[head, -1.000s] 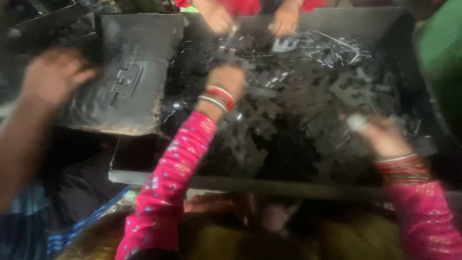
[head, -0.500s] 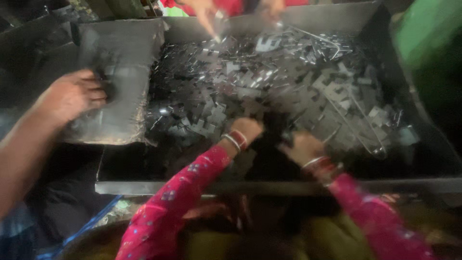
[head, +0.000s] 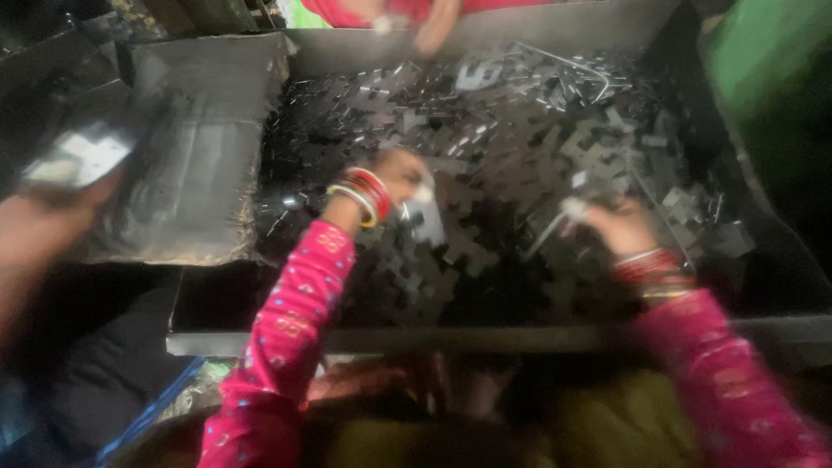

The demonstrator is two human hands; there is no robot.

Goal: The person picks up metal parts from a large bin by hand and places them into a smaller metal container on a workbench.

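Note:
A large metal tray [head: 485, 340] holds a heap of flat, cross-shaped metal pieces [head: 511, 121]. My left hand [head: 397, 176], with red and white bangles at the wrist and a pink sleeve, reaches into the middle of the heap and pinches a pale metal piece [head: 425, 217]. My right hand [head: 617, 227], also bangled, is over the right part of the heap. Its fingers are closed on a small pale piece [head: 572, 208]. The picture is blurred, so both grips are hard to make out.
A dark flat metal box [head: 195, 147] lies left of the tray. Another person's hand [head: 43, 234] at the far left holds a stack of shiny pieces [head: 80, 156]. A third person's hand [head: 433, 24] reaches in from the far rim. Something green [head: 771, 61] stands at the right.
My hands have moved apart and further into the heap, each now pinching a piece. The hand at the left has come off the flat box and now holds a stack.

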